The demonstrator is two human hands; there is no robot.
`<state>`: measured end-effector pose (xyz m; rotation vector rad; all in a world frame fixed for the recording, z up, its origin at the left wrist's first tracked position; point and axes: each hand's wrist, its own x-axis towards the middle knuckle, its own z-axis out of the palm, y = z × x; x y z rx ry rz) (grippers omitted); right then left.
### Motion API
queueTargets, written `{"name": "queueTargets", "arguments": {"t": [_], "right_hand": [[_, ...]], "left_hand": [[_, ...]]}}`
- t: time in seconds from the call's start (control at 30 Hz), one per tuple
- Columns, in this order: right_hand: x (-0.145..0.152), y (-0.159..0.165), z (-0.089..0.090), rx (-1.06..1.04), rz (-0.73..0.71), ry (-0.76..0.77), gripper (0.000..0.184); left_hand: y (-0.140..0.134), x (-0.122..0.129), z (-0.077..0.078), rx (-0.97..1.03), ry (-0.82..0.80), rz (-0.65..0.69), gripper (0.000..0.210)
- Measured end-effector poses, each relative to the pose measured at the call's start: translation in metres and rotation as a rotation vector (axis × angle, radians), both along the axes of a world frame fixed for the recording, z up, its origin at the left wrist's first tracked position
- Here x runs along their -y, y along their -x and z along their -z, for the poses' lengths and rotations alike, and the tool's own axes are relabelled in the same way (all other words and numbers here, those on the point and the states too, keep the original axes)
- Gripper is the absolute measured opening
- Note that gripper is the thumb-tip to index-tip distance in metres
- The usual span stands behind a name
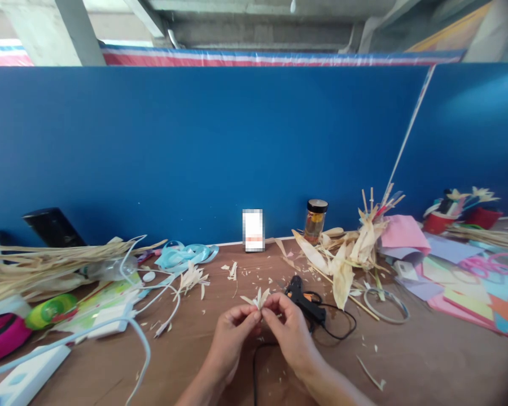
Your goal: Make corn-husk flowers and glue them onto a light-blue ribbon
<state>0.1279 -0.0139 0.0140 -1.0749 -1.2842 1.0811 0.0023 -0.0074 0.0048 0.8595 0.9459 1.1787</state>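
Note:
A small pale flower of dried corn-husk petals [259,297] is held between both hands above the brown table. My left hand [236,334] pinches its lower left side with thumb and fingertips. From the right, my right hand [288,324] pinches the same flower, the two thumbs almost touching beneath the petals. The flower's base is hidden by the fingers. Just beyond my right hand lies a black glue gun [305,301], its cord looping on the table. Cut husk petals [192,279] lie in a loose pile to the left, with scraps scattered around.
Dried corn husks [342,270] and a dark-lidded jar [316,220] stand at the back right, near a tape ring [387,306]. Coloured paper [461,299] covers the far right. Left are blue ribbon [184,255], white cables and a power strip [29,378]. A blue partition [237,141] rises behind.

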Motion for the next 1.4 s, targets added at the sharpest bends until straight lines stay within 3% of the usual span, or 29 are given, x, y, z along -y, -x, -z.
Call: {"name": "queueTargets", "arguments": {"t": [0.5,0.67,0.83,1.23,1.4], "right_hand": [[0.001,-0.001,0.004,0.137,-0.02,-0.034,0.009],[-0.002,-0.001,0.004,0.067,-0.014,-0.009,0.011],[-0.006,-0.001,0.005,0.011,0.063,-0.002,0.012],[-0.007,0.0,0.009,0.003,0.01,0.013,0.011],[-0.007,-0.002,0.006,0.081,0.015,-0.018,0.01]], "left_hand": [[0.0,-0.001,0.004,0.036,0.026,-0.009,0.02],[-0.001,0.0,0.003,0.047,0.017,-0.012,0.017],[0.001,-0.002,0.001,0.021,0.015,-0.043,0.016],[0.004,-0.005,0.001,-0.047,-0.064,-0.141,0.016],[0.009,-0.012,0.0,0.031,-0.031,-0.232,0.019]]}}
